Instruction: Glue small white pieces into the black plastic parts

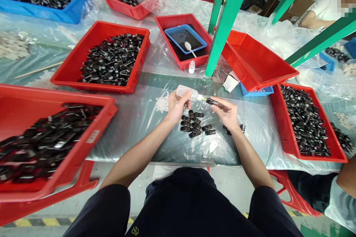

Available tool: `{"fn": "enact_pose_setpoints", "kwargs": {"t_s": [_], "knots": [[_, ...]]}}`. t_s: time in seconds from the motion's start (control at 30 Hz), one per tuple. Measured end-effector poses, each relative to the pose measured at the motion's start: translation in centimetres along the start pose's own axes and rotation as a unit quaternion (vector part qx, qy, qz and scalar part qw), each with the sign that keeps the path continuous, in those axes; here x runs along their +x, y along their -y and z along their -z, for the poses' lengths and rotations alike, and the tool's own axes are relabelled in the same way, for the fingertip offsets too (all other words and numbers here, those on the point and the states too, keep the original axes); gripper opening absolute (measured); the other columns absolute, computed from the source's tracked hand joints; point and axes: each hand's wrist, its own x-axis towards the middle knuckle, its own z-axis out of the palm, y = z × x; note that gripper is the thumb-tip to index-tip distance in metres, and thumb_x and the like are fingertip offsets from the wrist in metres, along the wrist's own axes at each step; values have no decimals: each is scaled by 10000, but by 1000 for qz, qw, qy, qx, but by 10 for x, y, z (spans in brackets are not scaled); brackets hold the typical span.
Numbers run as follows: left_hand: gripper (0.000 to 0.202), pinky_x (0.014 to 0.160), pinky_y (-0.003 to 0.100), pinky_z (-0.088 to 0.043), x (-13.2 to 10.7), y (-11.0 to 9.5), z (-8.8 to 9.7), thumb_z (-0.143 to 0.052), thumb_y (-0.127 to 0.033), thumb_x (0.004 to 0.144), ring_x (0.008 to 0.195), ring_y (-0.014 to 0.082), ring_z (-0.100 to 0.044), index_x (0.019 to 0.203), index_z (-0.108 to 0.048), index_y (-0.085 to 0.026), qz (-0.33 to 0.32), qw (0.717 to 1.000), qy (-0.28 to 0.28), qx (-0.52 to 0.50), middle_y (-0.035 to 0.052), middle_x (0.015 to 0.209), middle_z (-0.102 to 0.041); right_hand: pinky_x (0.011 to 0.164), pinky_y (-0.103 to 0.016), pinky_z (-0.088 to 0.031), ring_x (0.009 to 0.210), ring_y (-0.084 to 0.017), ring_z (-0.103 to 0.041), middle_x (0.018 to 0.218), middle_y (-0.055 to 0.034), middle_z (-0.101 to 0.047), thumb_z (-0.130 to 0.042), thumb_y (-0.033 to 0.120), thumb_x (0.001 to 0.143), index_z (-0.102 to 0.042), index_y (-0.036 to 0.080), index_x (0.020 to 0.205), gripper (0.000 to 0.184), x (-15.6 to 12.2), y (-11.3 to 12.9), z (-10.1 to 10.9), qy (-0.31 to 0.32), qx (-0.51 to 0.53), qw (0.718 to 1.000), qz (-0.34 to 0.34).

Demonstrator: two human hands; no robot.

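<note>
My left hand (pixel 178 105) is closed around a small translucent squeeze bottle (pixel 187 92) with a white cap and a thin yellowish nozzle. The nozzle tip points right, at or very near a small glossy black part (pixel 212 101). That part is pinched between the fingertips of my right hand (pixel 226 112). Below my hands, several similar black pieces (pixel 194 123) lie in a loose group on the plastic-covered table (pixel 164 144). A few more black pieces (pixel 243 128) are partly hidden by my right wrist.
Red bins of black parts stand left (pixel 111 102), behind (pixel 133 87) and right (pixel 342 157). A red tray (pixel 183 64) holds a blue tray with a white spoon (pixel 188 46). A small white-capped bottle (pixel 191 67) stands before it. Green posts (pixel 213 61) rise nearby. Other people sit around.
</note>
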Motion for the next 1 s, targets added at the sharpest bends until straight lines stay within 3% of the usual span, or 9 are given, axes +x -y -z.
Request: {"fn": "enact_pose_setpoints", "kwargs": {"t_s": [0.37, 0.77, 1.0], "knots": [[655, 420, 239, -352, 0, -3, -1, -990, -770, 639, 409, 89, -515, 841, -746, -197, -11, 1000, 2, -3, -37, 542, -633, 664, -386, -628, 644, -158, -624, 1165, -73, -901, -921, 587, 893, -938, 297, 1191, 415, -1, -7, -4, -5, 18, 1000, -8], [568, 418, 258, -316, 4, 0, 1, -989, -684, 663, 415, 100, -494, 784, -748, -185, 21, 999, -10, -44, -29, 526, -577, 691, -379, -638, 679, -164, -651, 1135, -59, -892, -910, 535, 910, -923, 306, 1226, 390, 1, -5, 1, -6, 13, 1000, 4], [506, 451, 277, -327, 9, 0, 4, -949, -654, 744, 448, 96, -460, 758, -727, -200, 42, 995, -40, -75, -35, 547, -535, 616, -322, -527, 735, -163, -646, 1094, -64, -878, -874, 467, 924, -923, 292, 1206, 335, 2, 1, 1, 2, -8, 1000, 26]]}}
